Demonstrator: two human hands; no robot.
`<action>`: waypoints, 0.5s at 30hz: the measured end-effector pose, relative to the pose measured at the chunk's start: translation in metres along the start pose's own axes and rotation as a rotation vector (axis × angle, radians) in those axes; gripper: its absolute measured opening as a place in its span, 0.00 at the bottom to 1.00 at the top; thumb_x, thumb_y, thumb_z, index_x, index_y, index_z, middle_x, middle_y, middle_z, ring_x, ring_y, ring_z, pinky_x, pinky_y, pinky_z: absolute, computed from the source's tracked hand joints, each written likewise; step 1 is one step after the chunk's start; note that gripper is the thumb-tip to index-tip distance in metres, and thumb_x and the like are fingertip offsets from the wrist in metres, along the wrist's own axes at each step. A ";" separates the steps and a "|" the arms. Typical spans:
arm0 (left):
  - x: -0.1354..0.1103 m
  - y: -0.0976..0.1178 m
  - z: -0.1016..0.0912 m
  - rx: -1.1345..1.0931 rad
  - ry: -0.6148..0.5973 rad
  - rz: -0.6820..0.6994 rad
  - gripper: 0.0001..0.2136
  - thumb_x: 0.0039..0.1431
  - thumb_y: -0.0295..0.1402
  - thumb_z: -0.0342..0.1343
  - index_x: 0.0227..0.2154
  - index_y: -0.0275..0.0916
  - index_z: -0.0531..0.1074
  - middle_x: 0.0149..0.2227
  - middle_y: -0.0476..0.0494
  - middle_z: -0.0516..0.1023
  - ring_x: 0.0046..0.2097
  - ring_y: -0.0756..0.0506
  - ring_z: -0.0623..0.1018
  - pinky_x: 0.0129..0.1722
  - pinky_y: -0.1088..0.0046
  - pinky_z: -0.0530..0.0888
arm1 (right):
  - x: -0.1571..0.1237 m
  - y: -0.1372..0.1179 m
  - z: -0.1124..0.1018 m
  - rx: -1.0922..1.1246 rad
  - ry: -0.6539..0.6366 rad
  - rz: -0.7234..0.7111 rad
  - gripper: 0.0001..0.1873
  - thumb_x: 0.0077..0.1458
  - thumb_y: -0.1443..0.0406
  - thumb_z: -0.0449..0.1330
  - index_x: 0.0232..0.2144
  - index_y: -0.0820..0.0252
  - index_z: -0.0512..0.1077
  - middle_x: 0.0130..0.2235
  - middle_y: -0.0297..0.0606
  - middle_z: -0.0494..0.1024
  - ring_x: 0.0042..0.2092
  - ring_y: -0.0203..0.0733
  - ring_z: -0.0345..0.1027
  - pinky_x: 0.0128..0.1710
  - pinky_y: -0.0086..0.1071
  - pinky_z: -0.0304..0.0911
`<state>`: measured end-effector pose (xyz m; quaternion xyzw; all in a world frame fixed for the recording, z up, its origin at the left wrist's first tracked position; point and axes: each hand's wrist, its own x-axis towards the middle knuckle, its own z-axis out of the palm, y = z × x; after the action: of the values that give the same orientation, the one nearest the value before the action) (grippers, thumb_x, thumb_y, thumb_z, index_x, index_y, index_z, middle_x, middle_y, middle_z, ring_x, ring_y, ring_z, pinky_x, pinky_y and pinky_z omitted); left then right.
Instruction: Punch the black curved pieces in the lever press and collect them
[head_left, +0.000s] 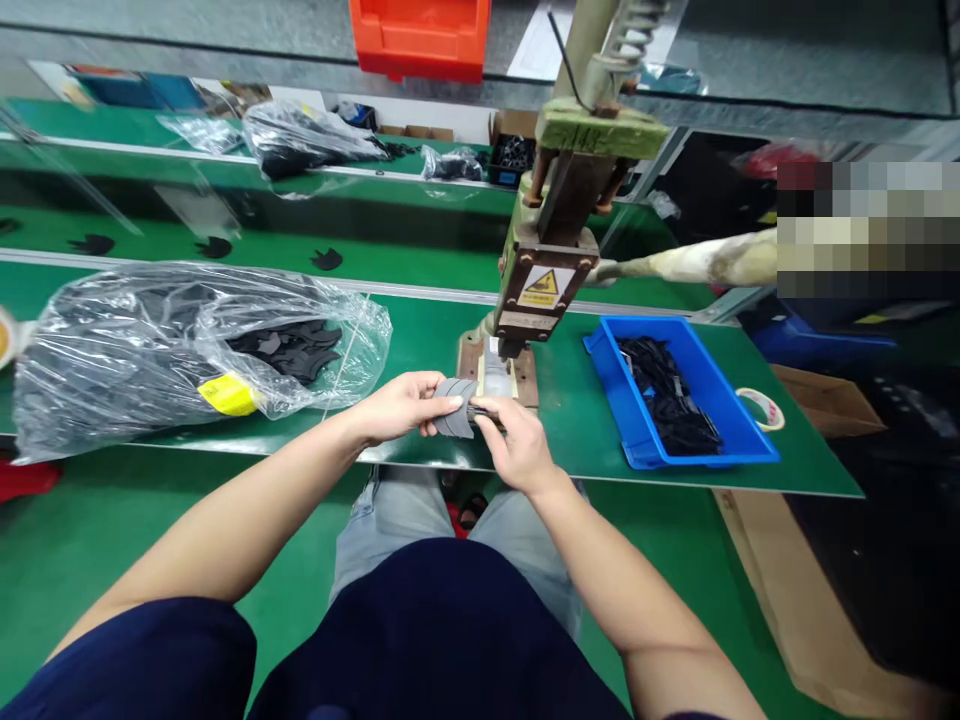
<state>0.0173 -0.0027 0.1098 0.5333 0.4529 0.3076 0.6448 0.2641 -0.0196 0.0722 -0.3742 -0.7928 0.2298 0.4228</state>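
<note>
My left hand (401, 405) is closed around a fanned stack of flat dark grey curved pieces (452, 410), held just in front of the base of a hand press (551, 250). My right hand (514, 440) pinches the right edge of that same stack with thumb and fingertips. Both hands meet over the near edge of the green table (420, 340), right before the press's metal bed (495, 375).
A clear plastic bag (172, 345) of the same dark pieces lies at the left. A blue bin (679, 395) with black parts stands right of the press, a tape roll (765, 408) beside it. Behind runs a green conveyor (225, 240) carrying dark pieces. An orange bin (420, 35) sits above.
</note>
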 end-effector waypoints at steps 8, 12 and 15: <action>0.119 -0.016 -0.083 -0.266 0.516 -0.225 0.10 0.63 0.29 0.69 0.34 0.34 0.71 0.28 0.41 0.80 0.26 0.49 0.80 0.27 0.75 0.79 | -0.036 0.027 -0.072 -0.111 0.197 0.130 0.19 0.64 0.60 0.62 0.57 0.48 0.75 0.54 0.46 0.79 0.54 0.52 0.78 0.56 0.54 0.79; 0.189 0.008 -0.116 -0.297 0.640 -0.128 0.05 0.70 0.27 0.62 0.39 0.33 0.70 0.31 0.43 0.79 0.29 0.51 0.81 0.35 0.76 0.82 | -0.051 0.050 -0.119 -0.212 0.300 0.252 0.16 0.63 0.56 0.63 0.52 0.46 0.77 0.53 0.44 0.80 0.54 0.53 0.79 0.55 0.55 0.80; 0.210 0.012 -0.124 -0.299 0.680 -0.072 0.06 0.70 0.29 0.62 0.41 0.33 0.70 0.33 0.44 0.79 0.32 0.51 0.82 0.40 0.76 0.82 | -0.057 0.079 -0.163 -0.401 0.338 0.340 0.17 0.64 0.52 0.59 0.51 0.47 0.76 0.55 0.44 0.81 0.55 0.52 0.79 0.57 0.52 0.79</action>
<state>-0.0107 0.2355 0.0648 0.2842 0.6099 0.5070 0.5387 0.4538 -0.0084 0.0778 -0.6104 -0.6668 0.0707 0.4217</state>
